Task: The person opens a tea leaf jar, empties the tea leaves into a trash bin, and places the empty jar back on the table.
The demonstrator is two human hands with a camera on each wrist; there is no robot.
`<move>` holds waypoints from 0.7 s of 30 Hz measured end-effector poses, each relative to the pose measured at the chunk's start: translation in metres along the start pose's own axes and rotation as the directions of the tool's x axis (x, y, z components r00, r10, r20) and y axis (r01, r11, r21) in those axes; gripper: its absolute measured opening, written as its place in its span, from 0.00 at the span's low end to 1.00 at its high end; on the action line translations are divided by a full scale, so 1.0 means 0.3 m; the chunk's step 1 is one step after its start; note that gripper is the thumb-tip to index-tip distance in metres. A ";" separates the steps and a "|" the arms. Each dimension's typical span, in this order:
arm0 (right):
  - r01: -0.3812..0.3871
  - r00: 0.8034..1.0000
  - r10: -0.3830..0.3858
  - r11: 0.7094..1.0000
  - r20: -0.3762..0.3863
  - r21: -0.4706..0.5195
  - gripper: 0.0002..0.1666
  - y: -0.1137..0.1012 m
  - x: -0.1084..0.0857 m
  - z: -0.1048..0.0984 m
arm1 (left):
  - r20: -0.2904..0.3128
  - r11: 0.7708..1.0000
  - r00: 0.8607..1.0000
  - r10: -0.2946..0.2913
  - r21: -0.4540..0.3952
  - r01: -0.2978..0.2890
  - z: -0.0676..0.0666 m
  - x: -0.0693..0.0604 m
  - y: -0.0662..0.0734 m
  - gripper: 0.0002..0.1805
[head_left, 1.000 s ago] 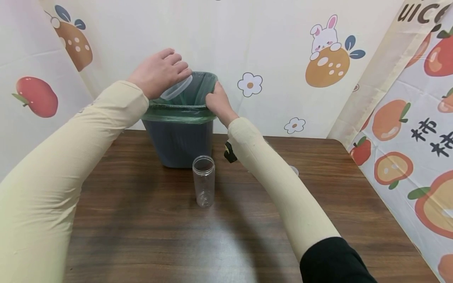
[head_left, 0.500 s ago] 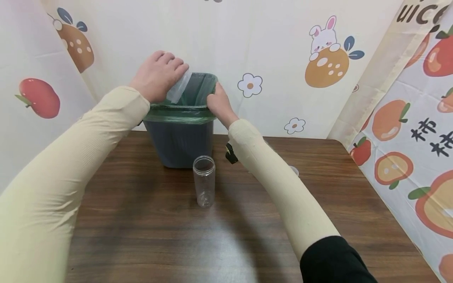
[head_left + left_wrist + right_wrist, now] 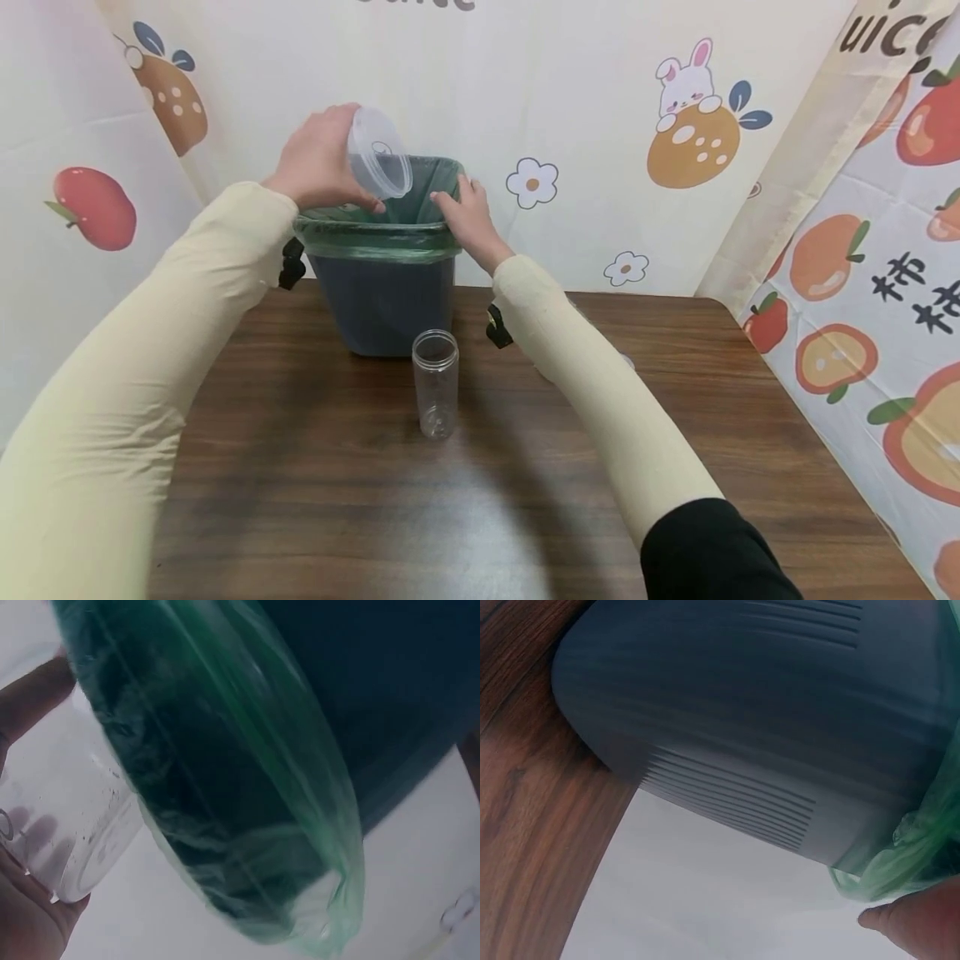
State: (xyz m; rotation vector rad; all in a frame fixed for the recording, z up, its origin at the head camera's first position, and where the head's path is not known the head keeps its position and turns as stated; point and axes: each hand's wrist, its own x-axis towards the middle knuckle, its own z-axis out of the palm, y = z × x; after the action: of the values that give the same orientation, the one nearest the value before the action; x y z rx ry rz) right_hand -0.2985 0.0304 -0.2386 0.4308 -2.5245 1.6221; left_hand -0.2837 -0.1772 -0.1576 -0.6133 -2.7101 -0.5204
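My left hand (image 3: 318, 158) holds a clear round plastic tub (image 3: 380, 154) at the left rim of the trash bin (image 3: 382, 300). Tilted on its side, the tub has its rimmed end toward the right; small dark specks show on its wall in the left wrist view. A green bag (image 3: 390, 244) lines the dark bin and folds over its rim. My right hand (image 3: 474, 218) is at the bin's right rim, thumb and fingers spread apart. In the right wrist view its thumb (image 3: 922, 919) stands straight beside the bag. A clear lidless plastic jar (image 3: 436, 383) stands upright in front of the bin.
The bin stands at the back of a brown wooden table (image 3: 337, 500), close to a printed curtain (image 3: 570, 100). A clear object (image 3: 627, 360) lies mostly hidden behind the right sleeve (image 3: 600, 400).
My left hand has turned over, bringing the tub up from inside the bin's mouth into fuller view. The right hand's fingers have loosened from the rim. The jar has stayed put.
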 end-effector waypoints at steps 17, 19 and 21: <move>0.245 0.942 -0.300 0.920 0.147 0.306 0.45 -0.069 -0.045 -0.098 | 0.036 0.835 0.993 -0.113 -0.539 0.114 -0.028 -0.046 0.064 0.58; 0.243 0.937 -0.306 0.916 0.165 0.319 0.44 -0.081 -0.053 -0.106 | 0.047 0.796 0.994 -0.095 -0.596 0.104 -0.028 -0.051 0.083 0.56; 0.246 0.932 -0.317 0.910 0.177 0.333 0.43 -0.090 -0.062 -0.113 | 0.060 0.754 0.995 -0.073 -0.650 0.095 -0.026 -0.056 0.102 0.55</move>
State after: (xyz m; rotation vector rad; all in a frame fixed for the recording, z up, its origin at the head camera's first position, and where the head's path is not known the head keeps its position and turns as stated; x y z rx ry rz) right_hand -0.2749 0.0537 -0.2053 1.0217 -2.2119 1.9390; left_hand -0.2534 -0.1607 -0.1486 -0.6560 -2.5452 -1.5330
